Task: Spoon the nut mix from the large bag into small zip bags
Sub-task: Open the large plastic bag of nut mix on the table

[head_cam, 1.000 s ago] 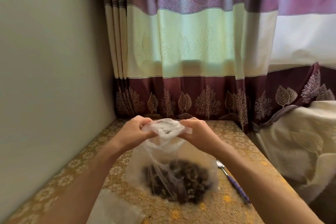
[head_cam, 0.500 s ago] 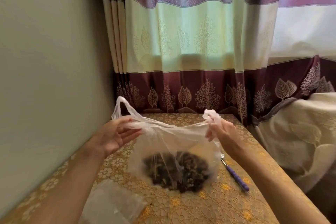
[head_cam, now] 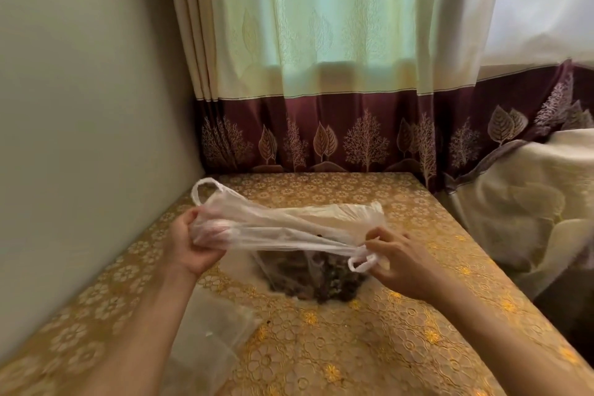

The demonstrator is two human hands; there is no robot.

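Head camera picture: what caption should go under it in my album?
Two hands, left and right, stretch open the big plastic bag of nut mix on a gold tablecloth.

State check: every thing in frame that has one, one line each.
large bag: mouth stretched open between both hands, base on table
nut mix: inside large bag
zip bags: flat on table, look empty
left hand: grips bag rim
right hand: pinches bag handle
curtain: drawn
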